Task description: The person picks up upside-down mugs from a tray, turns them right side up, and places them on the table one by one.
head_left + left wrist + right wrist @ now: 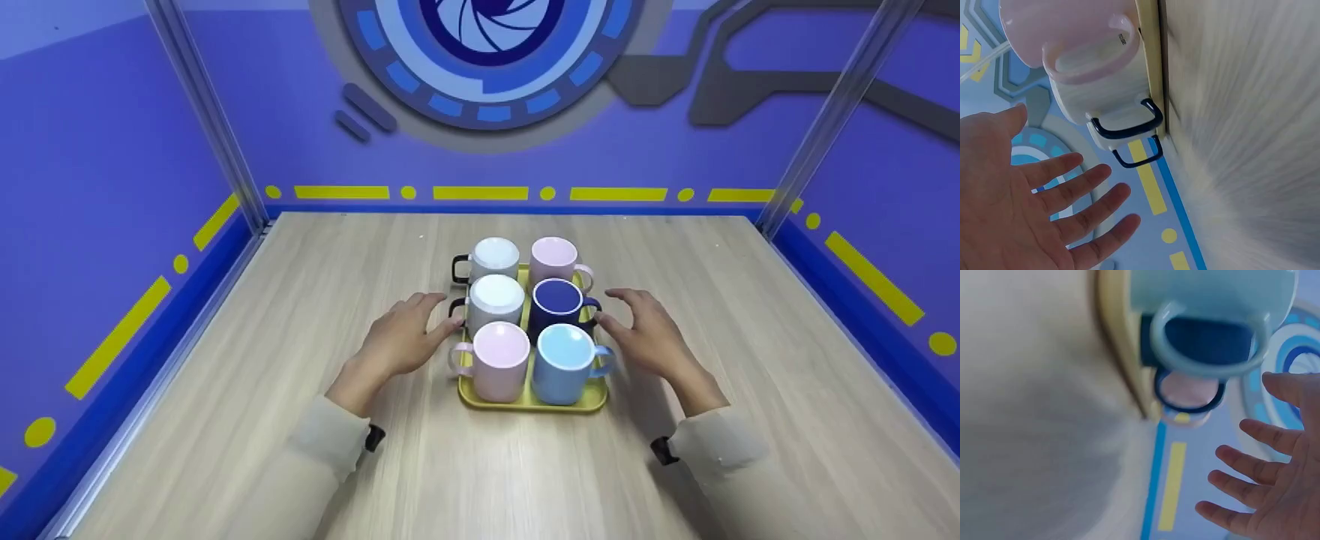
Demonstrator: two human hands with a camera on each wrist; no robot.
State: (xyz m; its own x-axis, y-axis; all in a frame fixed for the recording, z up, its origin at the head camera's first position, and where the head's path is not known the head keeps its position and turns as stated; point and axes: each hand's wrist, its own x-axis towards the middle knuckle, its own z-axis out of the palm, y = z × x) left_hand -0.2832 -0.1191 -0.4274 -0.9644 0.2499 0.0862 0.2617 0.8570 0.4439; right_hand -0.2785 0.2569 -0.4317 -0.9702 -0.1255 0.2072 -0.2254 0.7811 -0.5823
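Note:
Several mugs stand upright in two columns on a yellow tray (532, 406). On the left are two white mugs (496, 315) with black handles and a pink mug (501, 371) in front. The right column has another pink mug (553, 259) at the back, a dark blue mug (556, 304), and a light blue mug (562, 371) nearest. All handles point outward. My left hand (409, 334) hovers left of the tray, fingers spread and holding nothing. Opposite it, my right hand (651, 334) is beside the dark blue mug's handle, its fingers apart and palm bare in the right wrist view.
A light wooden table (315, 277) carries the tray. Blue panels with yellow markings (486, 193) enclose the back and both sides, joined by metal corner posts (210, 112).

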